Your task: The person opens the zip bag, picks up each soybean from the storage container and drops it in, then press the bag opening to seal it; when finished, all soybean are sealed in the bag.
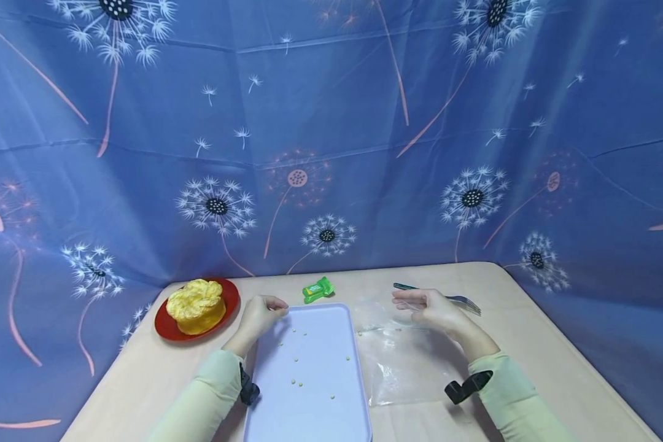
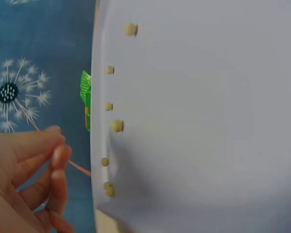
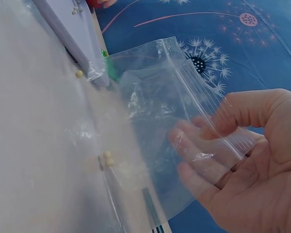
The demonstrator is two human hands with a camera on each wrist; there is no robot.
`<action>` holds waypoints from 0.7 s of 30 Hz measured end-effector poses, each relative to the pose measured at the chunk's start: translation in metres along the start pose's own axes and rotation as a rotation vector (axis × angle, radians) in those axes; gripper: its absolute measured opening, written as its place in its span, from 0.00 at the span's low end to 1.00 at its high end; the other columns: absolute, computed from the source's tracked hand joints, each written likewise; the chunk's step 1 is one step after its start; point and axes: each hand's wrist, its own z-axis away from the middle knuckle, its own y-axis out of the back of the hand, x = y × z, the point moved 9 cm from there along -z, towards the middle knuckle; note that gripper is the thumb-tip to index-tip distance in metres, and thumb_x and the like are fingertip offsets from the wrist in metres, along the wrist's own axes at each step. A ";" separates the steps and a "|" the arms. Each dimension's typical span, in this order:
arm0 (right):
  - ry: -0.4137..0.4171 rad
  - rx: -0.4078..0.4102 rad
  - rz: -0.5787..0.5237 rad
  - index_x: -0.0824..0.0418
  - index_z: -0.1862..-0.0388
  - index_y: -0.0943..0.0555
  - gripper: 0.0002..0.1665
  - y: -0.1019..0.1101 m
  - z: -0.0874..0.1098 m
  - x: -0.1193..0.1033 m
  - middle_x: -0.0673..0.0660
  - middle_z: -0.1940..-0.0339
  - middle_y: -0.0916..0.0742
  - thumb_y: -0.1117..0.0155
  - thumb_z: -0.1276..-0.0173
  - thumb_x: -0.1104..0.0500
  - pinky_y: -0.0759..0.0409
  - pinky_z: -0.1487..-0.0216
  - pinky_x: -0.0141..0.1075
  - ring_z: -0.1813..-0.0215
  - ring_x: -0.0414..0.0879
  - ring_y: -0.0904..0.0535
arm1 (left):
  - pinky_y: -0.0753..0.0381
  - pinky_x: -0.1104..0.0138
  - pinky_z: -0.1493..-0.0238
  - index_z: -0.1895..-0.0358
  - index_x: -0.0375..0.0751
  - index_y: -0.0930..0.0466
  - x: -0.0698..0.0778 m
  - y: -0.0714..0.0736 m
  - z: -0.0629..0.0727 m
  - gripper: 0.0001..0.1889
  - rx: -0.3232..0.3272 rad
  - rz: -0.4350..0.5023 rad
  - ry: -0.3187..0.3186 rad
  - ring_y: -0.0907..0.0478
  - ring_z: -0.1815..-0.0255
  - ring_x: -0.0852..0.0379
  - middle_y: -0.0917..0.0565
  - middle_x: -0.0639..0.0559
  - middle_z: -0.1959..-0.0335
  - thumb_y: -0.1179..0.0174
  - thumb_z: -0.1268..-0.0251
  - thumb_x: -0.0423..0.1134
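Note:
My left hand [image 1: 264,316] is over the far left corner of the lavender tray [image 1: 309,423]. Its fingers are curled, thumb and fingertips close together; nothing shows between them in the left wrist view. Several small round yellowish beans [image 2: 117,125] lie scattered on the tray. My right hand [image 3: 233,150] grips the zip edge of a clear zip-lock bag [image 3: 150,97], whose film passes over its fingers. The bag's body spreads on the table right of the tray. A few beans [image 3: 108,158] show at the bag, and one [image 3: 79,74] is beside the tray edge.
A red plate [image 1: 233,298] with a yellow bun-like cake [image 1: 199,310] stands at the left. Beyond the tray lies a green packet [image 1: 318,290]. A fork [image 1: 466,302] lies behind my right hand. A blue dandelion-print curtain [image 1: 331,153] hangs behind the table.

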 end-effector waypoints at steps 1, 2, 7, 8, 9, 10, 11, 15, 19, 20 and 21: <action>-0.002 0.002 0.001 0.77 0.27 0.35 0.43 0.001 0.000 0.000 0.75 0.31 0.25 0.46 0.46 0.79 0.36 0.30 0.57 0.28 0.68 0.33 | 0.25 0.64 0.64 0.66 0.39 0.08 -0.003 0.000 0.000 0.03 0.000 -0.016 0.008 0.20 0.66 0.55 0.10 0.52 0.68 0.27 0.43 0.32; -0.003 0.002 -0.001 0.77 0.27 0.35 0.43 0.001 0.000 0.000 0.75 0.32 0.25 0.47 0.46 0.80 0.37 0.30 0.57 0.27 0.68 0.33 | 0.25 0.63 0.63 0.66 0.40 0.08 -0.007 -0.001 0.000 0.03 -0.002 -0.032 0.020 0.19 0.63 0.54 0.10 0.52 0.67 0.27 0.43 0.32; -0.007 -0.005 -0.001 0.77 0.27 0.34 0.43 0.001 0.001 0.002 0.75 0.31 0.25 0.47 0.47 0.80 0.40 0.28 0.57 0.28 0.68 0.32 | 0.24 0.61 0.60 0.66 0.43 0.07 -0.019 -0.003 0.000 0.03 -0.014 -0.139 0.077 0.17 0.60 0.52 0.10 0.52 0.67 0.26 0.44 0.33; -0.010 -0.008 -0.004 0.77 0.27 0.34 0.43 0.000 0.001 0.003 0.75 0.31 0.25 0.47 0.47 0.80 0.40 0.28 0.57 0.28 0.68 0.32 | 0.24 0.61 0.61 0.66 0.44 0.07 -0.022 -0.004 0.001 0.03 -0.016 -0.163 0.095 0.18 0.61 0.52 0.11 0.53 0.68 0.26 0.44 0.34; -0.015 -0.009 -0.003 0.76 0.27 0.34 0.43 -0.001 0.001 0.005 0.75 0.31 0.25 0.48 0.47 0.80 0.40 0.28 0.58 0.28 0.68 0.32 | 0.24 0.60 0.63 0.66 0.44 0.08 -0.024 -0.004 0.003 0.03 -0.020 -0.185 0.108 0.18 0.63 0.53 0.11 0.53 0.69 0.26 0.44 0.34; -0.021 -0.010 0.000 0.76 0.26 0.34 0.43 -0.002 0.002 0.006 0.74 0.31 0.25 0.48 0.47 0.80 0.40 0.28 0.58 0.28 0.67 0.32 | 0.24 0.60 0.65 0.66 0.44 0.08 -0.027 -0.005 0.004 0.03 -0.025 -0.204 0.122 0.18 0.65 0.54 0.11 0.54 0.70 0.26 0.44 0.35; -0.026 -0.010 -0.004 0.76 0.26 0.34 0.43 -0.002 0.003 0.007 0.74 0.31 0.25 0.48 0.47 0.80 0.38 0.29 0.58 0.28 0.67 0.32 | 0.24 0.61 0.66 0.66 0.45 0.08 -0.029 -0.006 0.004 0.03 -0.031 -0.220 0.136 0.19 0.67 0.54 0.12 0.54 0.70 0.26 0.44 0.35; -0.031 -0.013 -0.007 0.75 0.26 0.35 0.44 -0.002 0.005 0.008 0.73 0.30 0.25 0.47 0.46 0.80 0.28 0.33 0.45 0.26 0.67 0.33 | 0.23 0.59 0.67 0.68 0.46 0.09 -0.033 -0.010 0.004 0.02 -0.043 -0.259 0.163 0.19 0.67 0.54 0.12 0.54 0.68 0.26 0.45 0.35; -0.023 -0.010 -0.007 0.74 0.25 0.35 0.43 0.003 0.003 0.003 0.72 0.30 0.25 0.48 0.45 0.80 0.26 0.42 0.32 0.26 0.66 0.34 | 0.22 0.56 0.64 0.70 0.47 0.09 -0.028 -0.011 -0.004 0.03 -0.042 -0.278 0.168 0.19 0.65 0.53 0.12 0.53 0.66 0.26 0.45 0.34; -0.025 -0.004 -0.003 0.74 0.25 0.35 0.43 0.005 0.003 0.002 0.72 0.30 0.25 0.48 0.44 0.80 0.26 0.43 0.32 0.26 0.66 0.34 | 0.22 0.56 0.64 0.71 0.47 0.10 -0.026 -0.011 -0.006 0.03 -0.042 -0.284 0.167 0.19 0.65 0.54 0.12 0.53 0.66 0.26 0.44 0.34; -0.029 -0.002 -0.002 0.74 0.25 0.35 0.43 0.006 0.002 0.001 0.72 0.30 0.25 0.48 0.44 0.80 0.26 0.46 0.31 0.26 0.66 0.34 | 0.22 0.57 0.64 0.71 0.48 0.10 -0.024 -0.010 -0.008 0.03 -0.042 -0.291 0.166 0.20 0.66 0.54 0.12 0.54 0.67 0.26 0.44 0.34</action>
